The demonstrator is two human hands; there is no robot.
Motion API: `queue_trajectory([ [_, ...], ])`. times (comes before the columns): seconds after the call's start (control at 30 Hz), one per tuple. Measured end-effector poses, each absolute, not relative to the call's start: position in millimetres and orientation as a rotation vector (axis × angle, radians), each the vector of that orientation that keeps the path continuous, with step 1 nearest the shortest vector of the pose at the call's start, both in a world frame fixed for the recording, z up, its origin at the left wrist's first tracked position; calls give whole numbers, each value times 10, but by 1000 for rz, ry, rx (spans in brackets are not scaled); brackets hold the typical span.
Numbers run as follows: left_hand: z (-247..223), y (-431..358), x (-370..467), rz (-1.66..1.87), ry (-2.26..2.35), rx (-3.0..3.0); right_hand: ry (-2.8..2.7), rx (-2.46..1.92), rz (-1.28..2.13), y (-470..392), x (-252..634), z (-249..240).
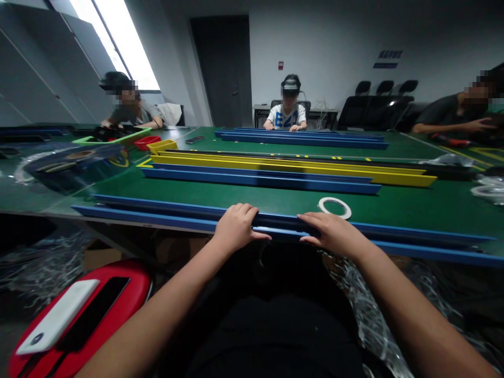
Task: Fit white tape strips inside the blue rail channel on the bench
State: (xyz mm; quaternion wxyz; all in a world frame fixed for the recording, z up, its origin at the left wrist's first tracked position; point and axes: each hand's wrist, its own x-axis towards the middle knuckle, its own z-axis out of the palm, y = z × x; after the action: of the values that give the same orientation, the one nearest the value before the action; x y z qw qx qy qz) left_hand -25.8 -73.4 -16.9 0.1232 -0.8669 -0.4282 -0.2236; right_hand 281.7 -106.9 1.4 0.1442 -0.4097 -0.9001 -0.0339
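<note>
A long blue channel [149, 218] with a black strip [275, 220] inside it lies along the near edge of the green table. My left hand [237, 227] is closed around the channel left of its middle, fingers over the top and thumb on the near side. To the right, my right hand [334, 231] grips the same channel in a similar way, with a short gap between the two hands. A white tape ring [334, 208] lies flat just beyond my right hand.
Beyond lie blue channels [252, 179], yellow channels [409, 177] and more blue channels [307, 138]. A red stool [129, 283] holding a white box and a dark phone stands at lower left. Three people sit around the green table [236, 197].
</note>
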Motion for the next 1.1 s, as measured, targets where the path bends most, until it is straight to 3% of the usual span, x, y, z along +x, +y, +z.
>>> queue_trajectory([
  [0.27,-135,-608,-239,-476,-1298,-2562,-2526,-1335,38,-893,2970,118],
  [0.47,-76,-554,-389,-355,-1197,-2724,-2398,-1993,191,-569,3482,193],
  [0.67,-74,-573,-407,-355,-1205,-2721,-2435,-2245,378,-287,3535,155],
  [0.93,-109,-573,-401,-387,-1235,-2718,-2355,-2162,81,-445,2826,159],
  [1.1,-59,-567,-399,-344,-1206,-2757,-2264,-1780,-322,-866,1829,14],
])
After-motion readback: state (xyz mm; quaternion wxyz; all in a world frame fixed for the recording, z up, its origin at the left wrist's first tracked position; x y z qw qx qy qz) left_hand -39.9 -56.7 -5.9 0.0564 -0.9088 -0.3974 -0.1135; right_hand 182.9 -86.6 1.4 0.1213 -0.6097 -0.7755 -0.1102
